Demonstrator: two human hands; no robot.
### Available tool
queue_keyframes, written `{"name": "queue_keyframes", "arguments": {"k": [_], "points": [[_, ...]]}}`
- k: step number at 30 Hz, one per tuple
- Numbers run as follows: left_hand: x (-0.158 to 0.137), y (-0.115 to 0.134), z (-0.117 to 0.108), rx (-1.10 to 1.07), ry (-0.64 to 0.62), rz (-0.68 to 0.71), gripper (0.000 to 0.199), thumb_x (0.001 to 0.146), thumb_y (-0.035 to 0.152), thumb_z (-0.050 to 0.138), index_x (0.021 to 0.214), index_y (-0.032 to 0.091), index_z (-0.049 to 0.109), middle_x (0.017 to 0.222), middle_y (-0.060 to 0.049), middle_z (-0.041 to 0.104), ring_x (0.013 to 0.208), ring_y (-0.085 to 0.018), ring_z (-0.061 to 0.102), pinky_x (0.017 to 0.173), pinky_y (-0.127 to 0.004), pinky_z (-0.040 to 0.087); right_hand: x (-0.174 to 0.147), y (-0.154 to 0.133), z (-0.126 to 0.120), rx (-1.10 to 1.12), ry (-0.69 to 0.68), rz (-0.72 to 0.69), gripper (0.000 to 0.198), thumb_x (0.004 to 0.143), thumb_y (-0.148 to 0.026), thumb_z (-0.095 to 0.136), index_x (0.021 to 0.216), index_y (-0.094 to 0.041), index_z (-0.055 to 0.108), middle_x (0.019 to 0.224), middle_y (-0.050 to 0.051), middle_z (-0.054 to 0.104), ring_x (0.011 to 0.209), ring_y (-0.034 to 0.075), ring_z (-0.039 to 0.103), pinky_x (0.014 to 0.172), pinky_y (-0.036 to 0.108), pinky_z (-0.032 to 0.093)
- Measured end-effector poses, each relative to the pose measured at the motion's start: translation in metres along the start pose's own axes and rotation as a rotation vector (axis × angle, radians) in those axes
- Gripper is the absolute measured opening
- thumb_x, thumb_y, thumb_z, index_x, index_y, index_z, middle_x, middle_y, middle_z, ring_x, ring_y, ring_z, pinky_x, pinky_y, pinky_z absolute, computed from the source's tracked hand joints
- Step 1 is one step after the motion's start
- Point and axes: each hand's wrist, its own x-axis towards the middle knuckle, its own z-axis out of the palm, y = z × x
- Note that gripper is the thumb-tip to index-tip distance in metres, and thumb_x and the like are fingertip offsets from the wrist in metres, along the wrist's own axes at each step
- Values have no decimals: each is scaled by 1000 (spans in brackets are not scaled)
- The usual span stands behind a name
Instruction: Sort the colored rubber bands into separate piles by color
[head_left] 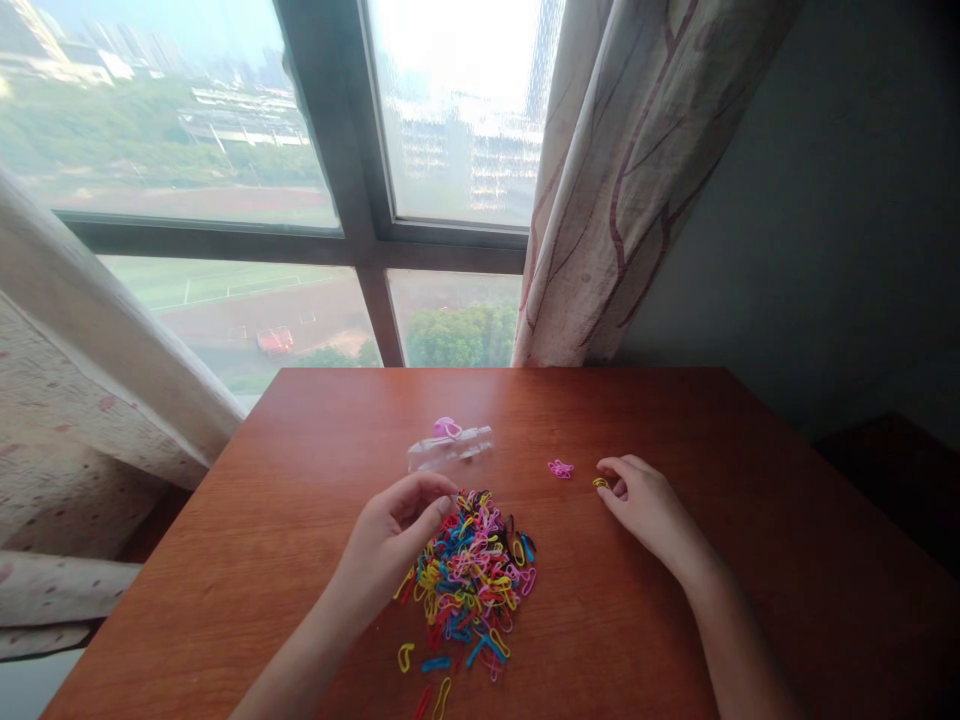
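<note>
A heap of small coloured rubber bands point(472, 575) in yellow, pink, blue, red and black lies on the wooden table. At its upper left edge is my left hand point(401, 520), with thumb and index finger brought together; whatever is between the tips is too small to make out. To the right of the heap, my right hand point(645, 500) rests low over the table, its thumb and index fingertips around a yellow rubber band point(601, 483). Just left of that hand sits a small cluster of pink rubber bands point(560, 469).
Behind the heap lies a clear plastic bag point(454, 450) with a pink piece point(447, 428) at it. Several loose bands, one a yellow band point(406, 657), are scattered in front. The table point(315, 450) reaches to a window, with curtains point(600, 180) at both sides.
</note>
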Motion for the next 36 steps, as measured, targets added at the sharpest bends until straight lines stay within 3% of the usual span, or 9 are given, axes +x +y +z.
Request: {"name": "queue_keyframes", "arguments": {"k": [5, 14, 28, 31, 36], "points": [[2, 4, -1, 9, 39, -7, 29, 75, 41, 73, 87, 15, 69, 80, -4, 68, 75, -19, 61, 66, -25, 48, 8, -6, 6, -44, -4, -39, 21, 76, -9, 51, 76, -21, 68, 75, 2, 64, 68, 18, 62, 66, 28, 46], [3, 3, -6, 24, 20, -5, 28, 76, 42, 72, 85, 15, 70, 80, -5, 69, 76, -20, 62, 69, -27, 49, 18, -10, 15, -47, 36, -84, 20, 81, -11, 52, 82, -20, 70, 83, 5, 67, 70, 18, 63, 68, 28, 46], [4, -4, -11, 105, -62, 18, 22, 85, 37, 65, 90, 16, 68, 84, -4, 68, 79, -19, 62, 70, -25, 47, 10, 7, 13, -102, 125, -7, 18, 82, -17, 50, 82, -19, 68, 80, 6, 66, 70, 20, 63, 65, 30, 46], [3, -4, -12, 193, -102, 42, 22, 89, 38, 62, 94, 17, 68, 83, -4, 68, 76, -18, 60, 67, -25, 46, 8, 7, 11, -97, 133, -2, 18, 84, -20, 51, 84, -18, 68, 81, 6, 66, 71, 20, 63, 66, 30, 47], [-1, 0, -17, 560, -224, 174, 18, 88, 30, 62, 102, 21, 69, 86, -3, 68, 73, -18, 59, 65, -24, 42, 4, -5, 4, -93, 220, 17, 30, 87, -33, 55, 108, -16, 67, 92, 8, 66, 64, 18, 60, 65, 32, 47]]}}
